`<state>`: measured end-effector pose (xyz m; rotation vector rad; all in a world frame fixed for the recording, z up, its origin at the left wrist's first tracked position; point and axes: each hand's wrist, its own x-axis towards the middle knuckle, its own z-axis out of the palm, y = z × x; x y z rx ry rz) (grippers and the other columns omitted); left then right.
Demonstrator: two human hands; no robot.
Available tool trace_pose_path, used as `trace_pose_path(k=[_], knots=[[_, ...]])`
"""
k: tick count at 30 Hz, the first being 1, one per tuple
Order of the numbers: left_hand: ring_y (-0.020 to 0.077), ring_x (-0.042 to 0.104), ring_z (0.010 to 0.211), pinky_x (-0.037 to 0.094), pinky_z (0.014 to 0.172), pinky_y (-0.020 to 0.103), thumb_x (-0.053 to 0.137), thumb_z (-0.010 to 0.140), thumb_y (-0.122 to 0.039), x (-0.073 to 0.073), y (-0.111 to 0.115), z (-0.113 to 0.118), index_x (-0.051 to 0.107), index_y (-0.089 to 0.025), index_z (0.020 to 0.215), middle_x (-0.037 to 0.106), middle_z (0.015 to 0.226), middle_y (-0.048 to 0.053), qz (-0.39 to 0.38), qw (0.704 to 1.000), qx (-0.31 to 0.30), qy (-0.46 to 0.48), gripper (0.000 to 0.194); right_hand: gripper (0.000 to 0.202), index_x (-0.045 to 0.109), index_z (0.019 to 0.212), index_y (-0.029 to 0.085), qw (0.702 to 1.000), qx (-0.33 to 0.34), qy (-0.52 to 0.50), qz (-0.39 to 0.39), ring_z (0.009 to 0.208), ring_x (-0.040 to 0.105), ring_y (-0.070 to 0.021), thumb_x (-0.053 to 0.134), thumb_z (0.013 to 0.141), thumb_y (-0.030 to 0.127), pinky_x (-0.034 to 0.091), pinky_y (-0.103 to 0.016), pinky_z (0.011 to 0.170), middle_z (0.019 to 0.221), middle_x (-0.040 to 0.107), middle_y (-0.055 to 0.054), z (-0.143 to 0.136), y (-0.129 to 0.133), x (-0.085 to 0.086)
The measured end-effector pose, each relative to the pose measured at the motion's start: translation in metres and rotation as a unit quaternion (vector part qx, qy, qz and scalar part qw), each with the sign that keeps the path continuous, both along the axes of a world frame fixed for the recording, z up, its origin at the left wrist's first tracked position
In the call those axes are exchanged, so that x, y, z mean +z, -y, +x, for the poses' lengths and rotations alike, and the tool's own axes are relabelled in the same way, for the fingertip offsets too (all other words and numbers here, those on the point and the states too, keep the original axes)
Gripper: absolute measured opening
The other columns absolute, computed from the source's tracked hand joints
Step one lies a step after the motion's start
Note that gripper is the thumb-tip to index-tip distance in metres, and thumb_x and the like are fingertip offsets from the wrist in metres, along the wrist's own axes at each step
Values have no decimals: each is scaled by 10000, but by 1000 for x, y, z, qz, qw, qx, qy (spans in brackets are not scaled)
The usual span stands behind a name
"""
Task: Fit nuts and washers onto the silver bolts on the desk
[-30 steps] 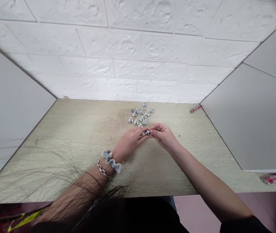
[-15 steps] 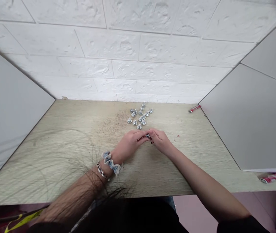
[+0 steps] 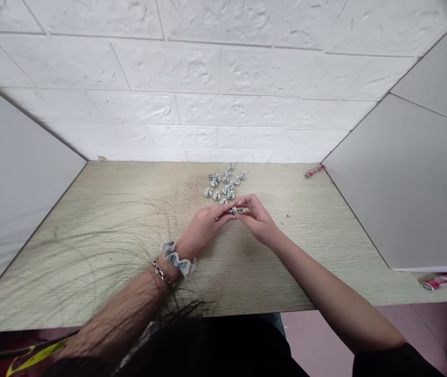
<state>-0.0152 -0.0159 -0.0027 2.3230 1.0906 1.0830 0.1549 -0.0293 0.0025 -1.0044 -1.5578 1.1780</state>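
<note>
Held between both hands is a small silver bolt (image 3: 236,211), lying sideways with a nut or washer on it. My left hand (image 3: 207,224) pinches its left end between thumb and fingers. Around the right part of the bolt, my right hand (image 3: 260,222) has its thumb below and index finger above, the fingertips at the metal. How firmly these right fingertips press cannot be seen. Just beyond the fingers, several silver bolts with wide washers (image 3: 216,196) stand in a loose group on the wooden tabletop (image 3: 137,209), most with their shanks up.
A white brick-patterned wall (image 3: 200,110) closes off the back. Grey panels stand at the left (image 3: 23,183) and right (image 3: 400,188). One red battery-like cylinder (image 3: 314,171) lies at the back right, another (image 3: 443,281) near the front right edge. Loose hair hangs across the lower left.
The right thumb and index finger have spread apart, so more of the bolt shows between the hands. Both hands sit slightly further up and left in view, as the view itself shifted a little.
</note>
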Motion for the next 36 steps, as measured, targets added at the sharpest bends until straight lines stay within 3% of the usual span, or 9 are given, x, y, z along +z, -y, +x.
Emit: trace_pose_path(k=[4, 8, 12, 16, 19, 22, 25, 29, 36], knots=[[125, 632, 760, 500, 722, 229, 559, 838, -331, -2, 1, 1, 619, -213, 1105, 695, 880, 30, 27, 1000, -14, 3, 298, 142, 471, 867, 227, 999, -43, 26, 9, 869, 512, -155, 523, 803, 342, 399, -253, 687, 891, 554, -16, 1, 0, 3], [134, 633, 807, 507, 754, 242, 523, 861, -320, -1, 7, 5, 624, -201, 1087, 690, 907, 44, 43, 998, -41, -7, 275, 394, 521, 669, 192, 990, -25, 140, 25, 660, 497, -140, 380, 872, 499, 370, -266, 627, 664, 553, -4, 1, -1, 1], [133, 633, 800, 512, 758, 248, 524, 860, -328, 1, 10, 6, 621, -217, 1093, 690, 896, 35, 26, 999, -43, -17, 276, 475, 539, 643, 186, 989, -8, 147, 16, 634, 498, -143, 320, 884, 533, 373, -274, 616, 629, 550, -11, 1, 0, 0], [123, 634, 752, 512, 715, 236, 529, 855, -346, 0, 6, 3, 629, -205, 1066, 691, 865, 33, 21, 1000, -19, 4, 273, 258, 500, 910, 241, 999, 3, 24, 21, 796, 521, -144, 541, 797, 469, 422, -266, 686, 957, 552, -21, 3, 1, 2], [120, 631, 728, 507, 684, 227, 551, 843, -339, -1, 3, 2, 622, -180, 1064, 690, 836, 35, 37, 999, -7, 12, 281, 386, 412, 1013, 283, 997, -31, -67, 11, 835, 508, -130, 624, 736, 445, 435, -252, 690, 1107, 471, -17, 6, 0, 3], [123, 635, 742, 509, 694, 230, 563, 836, -321, -1, 3, 2, 618, -173, 1066, 693, 844, 40, 56, 998, -15, 10, 279, 329, 465, 879, 235, 998, -59, -30, -15, 682, 472, -116, 542, 776, 538, 392, -236, 602, 857, 514, -2, 8, -4, 1], [130, 641, 804, 512, 733, 231, 558, 841, -293, 2, 7, 5, 611, -170, 1079, 695, 897, 49, 72, 997, -33, 7, 274, 489, 463, 630, 197, 996, -37, 52, -59, 540, 399, -109, 406, 796, 653, 320, -245, 528, 566, 437, 21, 7, -5, -2], [119, 639, 833, 508, 753, 210, 531, 860, -257, 5, 11, 6, 591, -177, 1124, 693, 925, 44, 87, 995, -53, 15, 283, 602, 403, 503, 194, 993, 4, 91, -81, 476, 350, -99, 317, 776, 723, 277, -257, 491, 482, 378, 26, 2, -3, -1], [138, 649, 785, 519, 736, 235, 592, 816, -301, 7, 5, 1, 658, -175, 1020, 707, 900, 46, 52, 996, 53, 55, 248, 334, 416, 590, 190, 985, -4, 167, -51, 498, 356, -83, 529, 782, 439, 266, -226, 486, 523, 392, 53, 9, -3, 11]])
